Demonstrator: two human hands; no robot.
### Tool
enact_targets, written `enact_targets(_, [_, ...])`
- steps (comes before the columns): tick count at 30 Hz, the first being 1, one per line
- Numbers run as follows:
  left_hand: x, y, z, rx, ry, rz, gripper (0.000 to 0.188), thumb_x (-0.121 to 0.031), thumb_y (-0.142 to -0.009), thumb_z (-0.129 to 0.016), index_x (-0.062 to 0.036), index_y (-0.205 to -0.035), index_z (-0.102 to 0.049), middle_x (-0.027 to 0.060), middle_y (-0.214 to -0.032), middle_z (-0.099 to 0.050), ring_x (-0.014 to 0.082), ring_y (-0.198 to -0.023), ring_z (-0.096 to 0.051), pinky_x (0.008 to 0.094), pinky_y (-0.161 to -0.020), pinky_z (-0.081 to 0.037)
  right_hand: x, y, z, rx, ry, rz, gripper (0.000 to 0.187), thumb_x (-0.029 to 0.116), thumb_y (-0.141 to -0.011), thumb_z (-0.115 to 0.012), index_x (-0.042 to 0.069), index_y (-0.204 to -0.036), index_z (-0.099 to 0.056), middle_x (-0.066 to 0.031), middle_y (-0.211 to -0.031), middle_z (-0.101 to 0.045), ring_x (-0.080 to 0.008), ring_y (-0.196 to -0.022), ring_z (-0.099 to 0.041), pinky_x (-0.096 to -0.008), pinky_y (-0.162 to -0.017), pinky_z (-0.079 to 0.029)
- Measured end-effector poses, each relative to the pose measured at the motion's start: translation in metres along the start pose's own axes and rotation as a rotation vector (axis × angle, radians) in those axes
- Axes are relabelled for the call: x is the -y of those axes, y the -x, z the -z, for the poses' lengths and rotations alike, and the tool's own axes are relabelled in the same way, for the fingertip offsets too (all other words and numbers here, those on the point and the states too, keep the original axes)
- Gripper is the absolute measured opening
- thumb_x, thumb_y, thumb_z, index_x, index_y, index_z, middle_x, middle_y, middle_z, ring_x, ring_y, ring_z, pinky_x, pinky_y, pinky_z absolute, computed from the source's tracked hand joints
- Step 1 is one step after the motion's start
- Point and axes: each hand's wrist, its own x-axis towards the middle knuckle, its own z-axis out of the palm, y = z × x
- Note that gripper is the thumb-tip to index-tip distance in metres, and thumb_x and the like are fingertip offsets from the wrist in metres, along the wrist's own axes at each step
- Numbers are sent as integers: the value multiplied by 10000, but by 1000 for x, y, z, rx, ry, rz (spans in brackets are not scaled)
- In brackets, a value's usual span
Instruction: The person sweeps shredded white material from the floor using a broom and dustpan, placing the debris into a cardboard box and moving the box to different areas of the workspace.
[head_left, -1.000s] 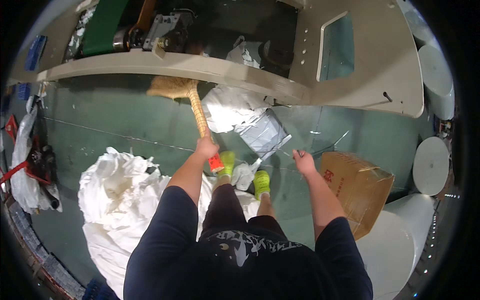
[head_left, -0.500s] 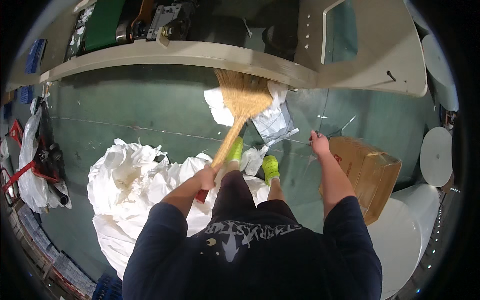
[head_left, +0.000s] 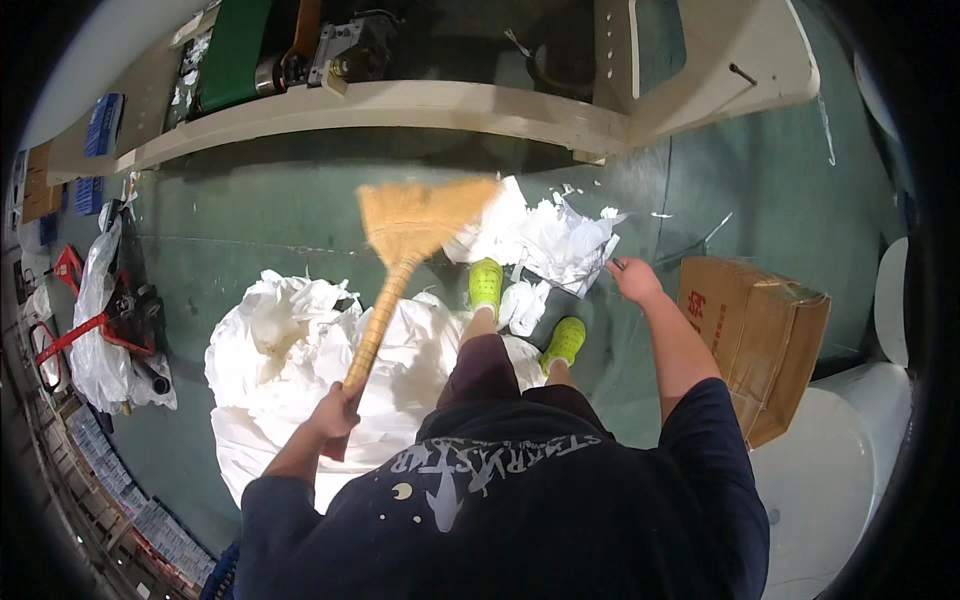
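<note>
My left hand is closed round the lower handle of a straw broom, above the white heap. The broom's wide bristle head is raised and tilted, its right tip overlapping the white scraps in view. My right hand grips a thin dark handle at the right of these scraps. The handle seems to belong to a grey dustpan, mostly hidden under the crumpled white pieces. Small white bits lie on the floor just beyond. My yellow-green clogs stand right below the scraps.
A big heap of white sheeting lies at my left. A cardboard box and a large white roll stand at my right. The machine's beige frame beam crosses ahead. Red-handled equipment with clear plastic is far left.
The broom has swung up and left, away from the machine's beam, with my left hand moving left and down. More scraps are visible beside the dustpan. My right hand keeps its grip.
</note>
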Motion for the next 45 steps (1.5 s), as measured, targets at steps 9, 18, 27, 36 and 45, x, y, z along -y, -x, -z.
enact_targets(9, [-158,-93,-95,265,1202,19,707,35,-682,-469,-244,-1266,-184,97,-752,-504,155,-610,-504,274,-556,-434,-20,1,-36,-167,82,187,342,365,-756,-472,42,-795,-573,-173,-805,-560,-334,-788,-517,-386,-683,-414])
enact_targets(18, [-261,-61,-62,601,1046,-21,668,-27,-692,-510,-197,-1264,-211,93,-988,-443,146,-849,-458,259,-708,-396,-61,-20,-32,-299,-450,285,360,336,-659,-603,40,-863,-589,-145,-815,-579,-285,-782,-546,-331,-679,-427])
enact_targets(27, [-289,-11,27,843,1102,-189,740,-16,-662,-520,-192,-1283,-158,116,-942,-457,188,-700,-522,278,-622,-465,-30,78,69,-387,-943,391,449,314,-665,-625,-66,-890,-545,-132,-795,-578,-175,-734,-534,-266,-670,-410])
enact_targets(36, [-346,94,133,1031,892,-351,852,-4,-563,-568,-130,-1286,-134,126,-1014,-406,182,-862,-473,264,-645,-458,-17,342,237,-896,-744,544,260,155,-723,-579,-36,-899,-560,-39,-764,-568,-72,-692,-514,-197,-638,-406])
enact_targets(45, [-454,84,49,1587,1034,-611,791,-52,-643,-527,-214,-1287,-96,236,-975,-381,256,-581,-519,309,-478,-469,-81,459,270,-1156,-120,370,270,171,-713,-573,-41,-880,-567,-43,-764,-572,-84,-676,-512,-192,-616,-397])
